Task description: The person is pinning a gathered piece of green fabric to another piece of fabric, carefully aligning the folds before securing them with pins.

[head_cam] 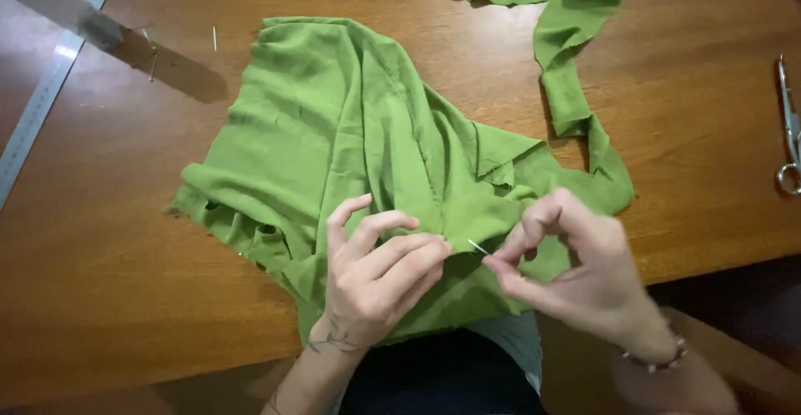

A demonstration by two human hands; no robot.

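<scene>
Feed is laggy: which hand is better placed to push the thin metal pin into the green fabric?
Likely the right hand: its fingertips pinch the thin metal pin at the fold. The left hand presses the green fabric there.

Counts on the wooden table

Two hands, one green fabric piece [359,131], one pin [477,246] between fingertips, two loose pins [214,38], one metal ruler [46,90], one pair of scissors [789,131].

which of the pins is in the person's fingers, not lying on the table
The pin at the green cloth, pinched by the right hand beside the left hand. The other pins lie loose on the table, top left.
</scene>
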